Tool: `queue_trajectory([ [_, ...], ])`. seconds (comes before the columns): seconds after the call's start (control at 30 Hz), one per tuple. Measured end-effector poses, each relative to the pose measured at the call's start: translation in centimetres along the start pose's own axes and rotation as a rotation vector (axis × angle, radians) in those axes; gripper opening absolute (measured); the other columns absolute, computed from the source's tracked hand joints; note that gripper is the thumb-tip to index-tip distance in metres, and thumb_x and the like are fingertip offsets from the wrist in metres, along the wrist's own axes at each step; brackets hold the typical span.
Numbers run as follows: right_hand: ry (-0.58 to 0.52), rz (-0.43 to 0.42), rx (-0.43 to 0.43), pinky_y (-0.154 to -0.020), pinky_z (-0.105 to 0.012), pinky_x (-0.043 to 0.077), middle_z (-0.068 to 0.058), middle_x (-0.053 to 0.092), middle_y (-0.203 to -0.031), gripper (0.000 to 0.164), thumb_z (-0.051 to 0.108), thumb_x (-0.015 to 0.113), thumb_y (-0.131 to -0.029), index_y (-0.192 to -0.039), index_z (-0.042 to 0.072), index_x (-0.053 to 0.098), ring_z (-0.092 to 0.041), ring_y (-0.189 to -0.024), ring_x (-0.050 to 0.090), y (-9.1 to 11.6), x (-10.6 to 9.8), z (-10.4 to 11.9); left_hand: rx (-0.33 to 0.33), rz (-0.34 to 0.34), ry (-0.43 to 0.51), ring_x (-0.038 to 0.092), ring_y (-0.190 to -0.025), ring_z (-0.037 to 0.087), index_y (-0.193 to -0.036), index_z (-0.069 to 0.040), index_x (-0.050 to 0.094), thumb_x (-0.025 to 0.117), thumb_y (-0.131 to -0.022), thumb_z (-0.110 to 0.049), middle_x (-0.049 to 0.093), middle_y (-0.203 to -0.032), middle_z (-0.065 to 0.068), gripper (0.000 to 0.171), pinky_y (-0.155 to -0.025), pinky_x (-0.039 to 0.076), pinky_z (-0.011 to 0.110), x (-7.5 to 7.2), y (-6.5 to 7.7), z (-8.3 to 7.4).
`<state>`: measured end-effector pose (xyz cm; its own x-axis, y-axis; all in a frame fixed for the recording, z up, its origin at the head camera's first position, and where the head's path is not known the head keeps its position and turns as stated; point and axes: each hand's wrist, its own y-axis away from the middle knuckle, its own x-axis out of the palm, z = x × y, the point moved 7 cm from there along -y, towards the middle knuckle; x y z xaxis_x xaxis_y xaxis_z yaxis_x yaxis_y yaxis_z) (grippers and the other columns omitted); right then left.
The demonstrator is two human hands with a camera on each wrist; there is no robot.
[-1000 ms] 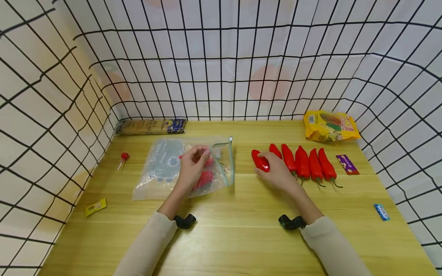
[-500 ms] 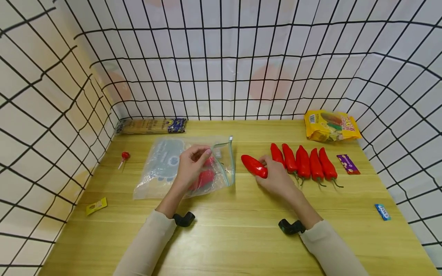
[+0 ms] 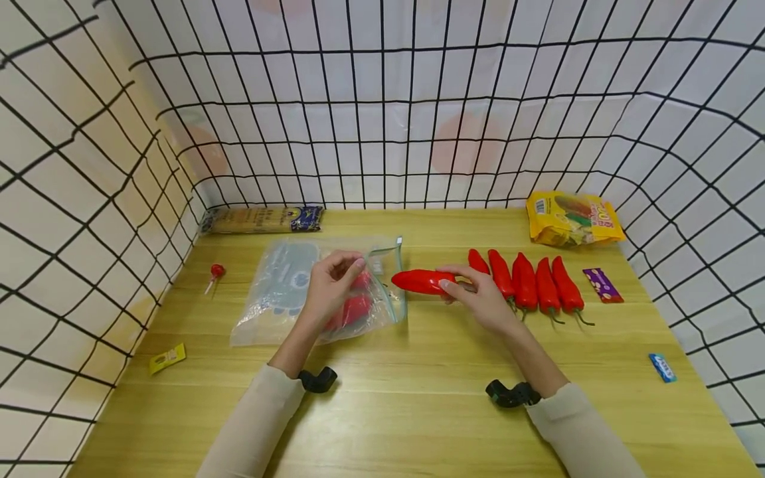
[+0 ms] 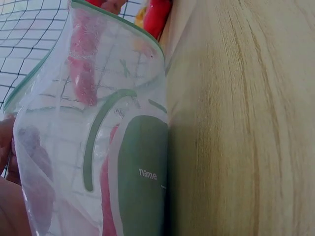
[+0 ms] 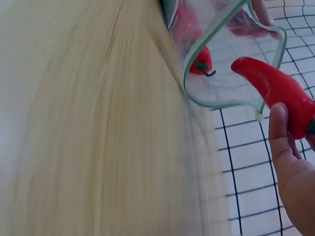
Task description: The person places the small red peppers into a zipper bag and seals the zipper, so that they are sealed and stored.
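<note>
A clear zip bag (image 3: 263,318) with a green-edged mouth lies on the left of the table in the head view, its mouth facing right and held apart. Red peppers (image 3: 356,309) show through its plastic. My left hand (image 3: 329,289) pinches the bag's upper layer near the mouth. My right hand (image 3: 489,305) grips a red chili pepper (image 3: 418,281) by its stem end, thumb on the near side. In the right wrist view the held pepper (image 5: 275,88) points its tip toward the open mouth, where a bagged pepper (image 5: 202,61) with a green stem is visible.
Several red peppers (image 3: 523,282) lie in a row right of my right hand. Around the table are a yellow packet (image 3: 574,219), a noodle packet (image 3: 259,219), a lollipop (image 3: 216,271) and small purple (image 3: 602,285), blue (image 3: 662,367) and yellow wrappers (image 3: 167,358). Black wire mesh (image 3: 382,119) encloses it.
My right hand has lifted the pepper away from the row and moved it left, turning it so its tip points at the bag's mouth. My left hand stays on the bag.
</note>
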<state>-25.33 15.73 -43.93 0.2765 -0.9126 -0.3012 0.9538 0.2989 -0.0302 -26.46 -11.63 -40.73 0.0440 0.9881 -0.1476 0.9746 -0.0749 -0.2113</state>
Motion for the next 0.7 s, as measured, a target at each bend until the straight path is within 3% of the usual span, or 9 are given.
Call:
queue_trajectory([
  [0.13, -0.094, 0.052, -0.009, -0.089, -0.029, 0.054, -0.014, 0.053, -0.132, 0.041, 0.025, 0.061, -0.097, -0.134, 0.009, 0.054, -0.04, -0.098, 0.065, -0.9, 1.3, 0.0, 0.004, 0.0, -0.002, 0.057, -0.076, 0.011, -0.108, 0.0, 0.069, 0.066, -0.093, -0.015, 0.065, -0.093, 0.008, 0.022, -0.066, 0.049, 0.019, 0.0, 0.0, 0.0],
  [0.3, -0.145, 0.065, 0.023, -0.089, -0.035, 0.055, -0.011, 0.053, -0.131, 0.043, 0.025, 0.07, -0.09, -0.128, 0.01, 0.057, -0.034, -0.107, 0.065, -2.3, 2.8, -0.7, 0.007, 0.002, 0.002, 0.057, -0.077, 0.011, -0.107, -0.003, 0.07, 0.067, -0.092, -0.015, 0.066, -0.094, 0.008, 0.02, -0.067, 0.05, 0.019, 0.0, 0.0, 0.0],
  [0.53, -0.134, 0.061, 0.01, -0.084, -0.034, 0.057, -0.011, 0.055, -0.131, 0.041, 0.016, 0.074, -0.087, -0.125, 0.01, 0.061, -0.031, -0.105, 0.065, -4.0, 4.8, -1.1, -0.006, 0.003, -0.008, 0.059, -0.078, 0.015, -0.108, -0.005, 0.07, 0.067, -0.092, -0.018, 0.067, -0.093, 0.008, 0.021, -0.063, 0.057, 0.038, 0.0, 0.1, 0.0],
  [0.7, -0.034, -0.008, 0.034, -0.08, -0.033, 0.058, -0.011, 0.061, -0.123, 0.039, 0.018, 0.078, -0.083, -0.119, 0.011, 0.064, -0.029, -0.101, 0.067, -5.1, 6.3, -1.4, -0.003, 0.01, -0.013, 0.062, -0.083, 0.013, -0.108, -0.004, 0.07, 0.067, -0.093, -0.017, 0.069, -0.098, 0.01, 0.021, -0.07, 0.053, 0.022, 0.2, 0.1, 0.0],
])
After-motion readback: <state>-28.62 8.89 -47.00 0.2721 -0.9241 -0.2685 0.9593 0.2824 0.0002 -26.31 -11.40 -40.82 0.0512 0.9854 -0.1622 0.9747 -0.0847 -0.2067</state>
